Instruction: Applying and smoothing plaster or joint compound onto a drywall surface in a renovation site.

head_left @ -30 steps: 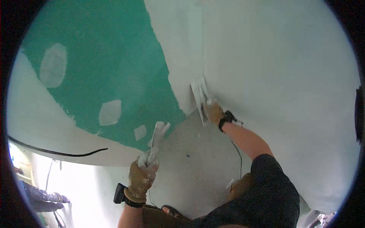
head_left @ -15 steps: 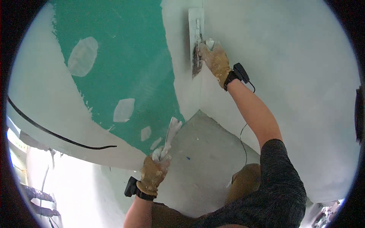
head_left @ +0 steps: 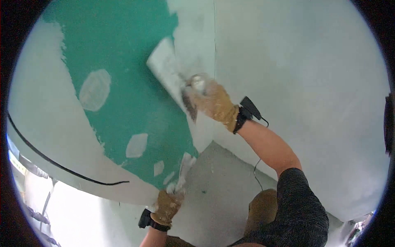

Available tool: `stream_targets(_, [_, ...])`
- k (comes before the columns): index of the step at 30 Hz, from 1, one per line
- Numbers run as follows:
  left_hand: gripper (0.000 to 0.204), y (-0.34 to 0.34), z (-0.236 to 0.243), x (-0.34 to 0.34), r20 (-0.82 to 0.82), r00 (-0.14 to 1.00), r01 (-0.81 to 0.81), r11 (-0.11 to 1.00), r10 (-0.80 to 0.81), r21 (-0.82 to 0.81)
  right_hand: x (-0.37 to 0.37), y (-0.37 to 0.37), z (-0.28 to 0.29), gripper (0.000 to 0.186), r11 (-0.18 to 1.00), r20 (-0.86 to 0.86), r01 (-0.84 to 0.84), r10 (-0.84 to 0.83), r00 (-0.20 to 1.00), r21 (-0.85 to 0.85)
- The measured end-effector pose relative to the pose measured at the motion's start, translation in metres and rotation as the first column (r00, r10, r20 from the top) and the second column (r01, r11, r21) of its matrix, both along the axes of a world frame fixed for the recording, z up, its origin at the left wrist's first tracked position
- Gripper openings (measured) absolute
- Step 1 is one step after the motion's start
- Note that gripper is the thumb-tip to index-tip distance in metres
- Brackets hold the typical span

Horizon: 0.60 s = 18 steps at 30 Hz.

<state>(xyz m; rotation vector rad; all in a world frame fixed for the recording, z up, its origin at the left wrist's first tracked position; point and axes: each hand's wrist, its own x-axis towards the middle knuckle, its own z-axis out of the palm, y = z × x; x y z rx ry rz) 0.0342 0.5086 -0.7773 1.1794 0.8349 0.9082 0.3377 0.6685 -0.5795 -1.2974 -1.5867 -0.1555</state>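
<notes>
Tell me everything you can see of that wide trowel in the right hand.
The trowel has a long, flat blade, metal by its look, motion-blurred, smeared whitish with a darker patch toward its lower end. It slants, upper end leaning left, before the wall's green area and white strip. The gloved right hand grips its pale handle. Whether the blade touches the wall is unclear.

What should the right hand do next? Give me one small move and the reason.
The right hand should probably sweep its trowel along the white strip beside the corner: the blade slants across the strip's uneven border with the green area, which suggests smoothing there. Blur hides whether it presses flat.
</notes>
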Motion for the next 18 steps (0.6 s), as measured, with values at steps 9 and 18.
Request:
stream_targets(9, [0.061,0.007,-0.037,-0.007,-0.489,0.868,0.234,0.94,-0.087,0.247,0.122,0.056,0.183,0.022,0.945,0.172,-0.043,-0.014,0.985,0.324])
stream_targets(18, [0.031,0.024,-0.025,0.015,-0.558,0.83,0.272,0.875,-0.003,0.4,0.075,0.023,0.258,0.027,0.971,0.636,-0.168,0.238,0.734,-0.169])
